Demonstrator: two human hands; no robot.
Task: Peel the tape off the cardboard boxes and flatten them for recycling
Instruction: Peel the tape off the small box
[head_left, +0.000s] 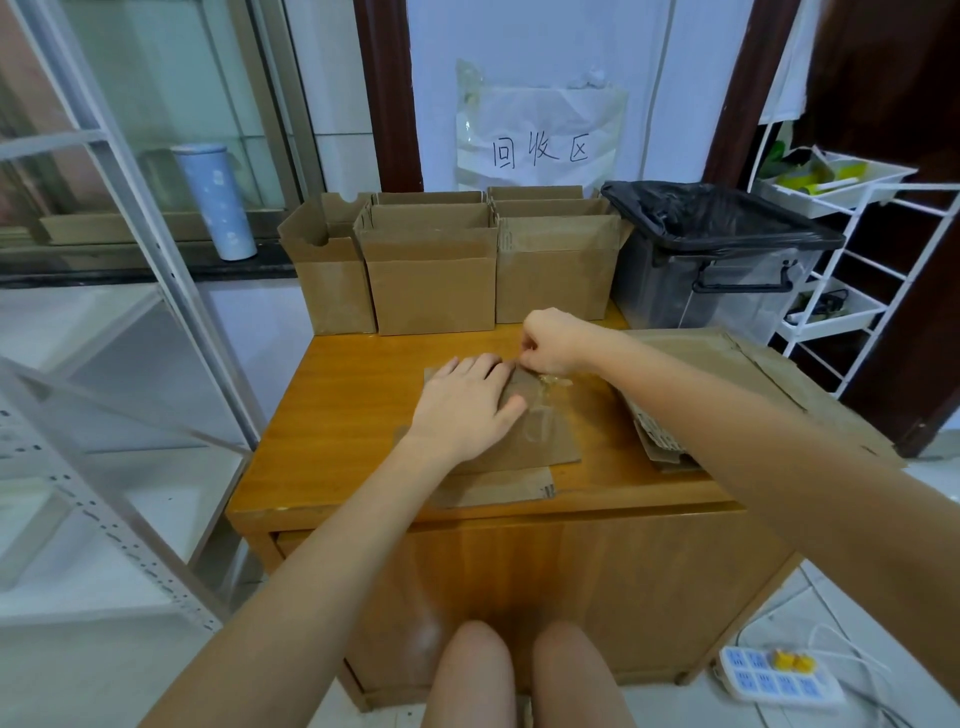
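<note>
A flattened box (540, 441) lies in the middle of the wooden bench (332, 415), with another flat piece (498, 488) partly under its near edge. The left hand (465, 405) rests on it palm down, open, fingers spread and pointing to the far right, pressing the cardboard flat. Just beyond those fingertips the right hand (553, 340) is closed in a pinch, thumb and fingers gripping the end of a clear strip of tape (545, 387) at the far edge of the box. The tape runs down the cardboard toward the near side as a shiny, wrinkled band; how much of it is lifted cannot be told.

At the far edge of the bench stand three open boxes (431, 280) in a row, touching one another, flaps up. To their right sits a clear bin (727, 291) lined with a black bag (717, 215). On the right of the bench, under the right forearm, lies a stack of flat cardboard (753, 374), overhanging the bench edge.

On the wall behind the boxes hangs a sheet of paper (540, 150) with handwritten characters. A pale blue bottle (215, 202) stands on the ledge at far left. A white power strip (779, 678) lies on the floor at near right.
</note>
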